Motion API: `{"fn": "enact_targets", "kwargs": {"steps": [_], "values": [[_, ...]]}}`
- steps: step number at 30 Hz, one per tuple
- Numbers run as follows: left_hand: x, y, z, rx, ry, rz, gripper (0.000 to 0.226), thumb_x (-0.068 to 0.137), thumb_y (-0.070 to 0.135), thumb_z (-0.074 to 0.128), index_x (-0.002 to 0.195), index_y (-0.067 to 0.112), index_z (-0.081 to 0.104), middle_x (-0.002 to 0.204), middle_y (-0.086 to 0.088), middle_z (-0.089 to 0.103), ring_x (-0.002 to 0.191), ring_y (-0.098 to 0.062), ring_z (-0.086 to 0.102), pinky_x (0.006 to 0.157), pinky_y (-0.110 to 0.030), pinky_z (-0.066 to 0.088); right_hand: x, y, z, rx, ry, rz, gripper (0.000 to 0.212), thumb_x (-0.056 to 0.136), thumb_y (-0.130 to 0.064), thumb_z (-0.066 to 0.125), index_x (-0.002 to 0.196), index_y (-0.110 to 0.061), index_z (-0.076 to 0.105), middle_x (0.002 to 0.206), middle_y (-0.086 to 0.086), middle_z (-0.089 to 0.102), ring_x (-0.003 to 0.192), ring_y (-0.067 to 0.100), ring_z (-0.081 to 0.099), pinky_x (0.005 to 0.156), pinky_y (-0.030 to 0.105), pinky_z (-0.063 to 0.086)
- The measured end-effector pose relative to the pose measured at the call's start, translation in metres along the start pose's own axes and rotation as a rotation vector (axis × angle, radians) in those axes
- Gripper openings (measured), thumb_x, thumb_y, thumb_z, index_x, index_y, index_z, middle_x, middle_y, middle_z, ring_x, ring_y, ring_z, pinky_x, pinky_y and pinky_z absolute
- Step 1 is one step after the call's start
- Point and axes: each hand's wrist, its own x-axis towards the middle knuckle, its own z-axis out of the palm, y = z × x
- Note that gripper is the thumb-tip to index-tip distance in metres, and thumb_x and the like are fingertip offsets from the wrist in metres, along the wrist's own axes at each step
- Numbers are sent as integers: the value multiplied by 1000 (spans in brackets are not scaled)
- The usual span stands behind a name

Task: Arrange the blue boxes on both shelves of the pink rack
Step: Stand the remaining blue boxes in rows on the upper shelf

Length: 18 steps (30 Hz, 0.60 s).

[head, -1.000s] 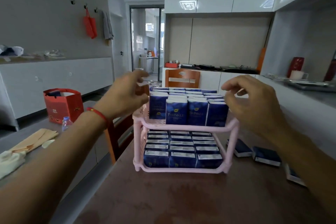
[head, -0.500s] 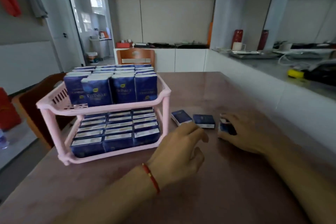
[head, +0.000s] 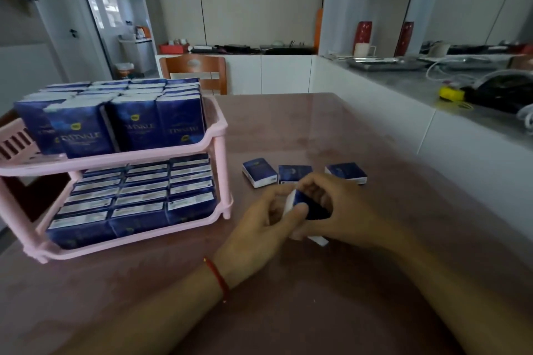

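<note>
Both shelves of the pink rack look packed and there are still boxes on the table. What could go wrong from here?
1. The pink rack shows no free gap on either shelf, so forcing in the held box may topple the upright top row.
2. Left hand and right hand both grip that one box; a handover could slip.
3. Three loose boxes lie just behind the hands and might get knocked.

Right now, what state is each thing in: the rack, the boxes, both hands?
pink rack: upright on the table, both shelves packed.
top-shelf boxes: standing upright.
bottom-shelf boxes: lying flat in rows.
loose boxes: three flat on the table, apart from the rack.
held box: off the table, gripped by both hands.
left hand: holds that box.
right hand: holds it too.
</note>
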Motion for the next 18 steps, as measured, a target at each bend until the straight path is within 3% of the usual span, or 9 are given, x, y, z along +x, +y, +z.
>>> {"fn": "enact_targets", "kwargs": {"steps": [2,5,6,8,10,13,16,18], "values": [[-1,-1,-1,-152,77,-39,28,98,10,59,125,13,56,101,-12,76,86,-24,75,71,-35,62,1,-2,-2,86,-53,-6,50,71,-60,76,115,-40,60,109,-19,63,98,2,63,81,25,55],[1,-5,-4,-180,137,-90,24,98,6,58,120,13,54,97,-12,77,82,-23,74,72,-41,62,14,33,-19,49,193,11,34,92,-44,60,125,-35,60,131,-15,58,119,4,56,94,22,48],[1,-5,-4,-169,141,-103,22,98,7,59,118,13,53,95,-12,77,80,-21,73,71,-39,62,18,50,-28,-80,229,72,38,96,-34,57,134,-35,54,143,-11,50,131,10,48,102,27,43],[1,-2,-2,-149,146,-107,18,98,9,59,114,12,52,91,-12,75,71,-16,70,64,-32,60,21,80,-37,-386,149,234,52,99,-26,52,148,-35,36,155,-4,36,142,20,33,114,46,29],[1,-3,-1,-156,163,-109,14,98,11,58,111,11,53,91,-14,74,66,-16,67,61,-30,57,19,92,-38,-576,85,303,54,99,-34,49,150,-38,31,147,-1,42,134,24,40,111,53,25],[1,-6,-5,-183,160,-117,20,95,4,62,110,15,53,103,-17,72,73,-19,69,63,-33,58,16,73,-28,-602,92,351,60,92,-51,57,145,-33,38,125,5,49,118,29,48,102,45,33],[-2,-8,-6,-169,162,-74,31,92,-2,64,115,16,54,109,-15,72,83,-24,72,70,-36,61,11,45,-21,-268,187,262,43,83,-45,72,118,-23,63,101,-1,51,95,23,55,79,30,48],[-5,-9,-6,-152,164,-13,34,93,2,66,121,16,55,112,-14,72,93,-32,71,75,-41,62,3,27,-21,-4,223,163,39,81,-43,75,112,-22,63,102,-1,57,92,19,61,76,30,52]]}}
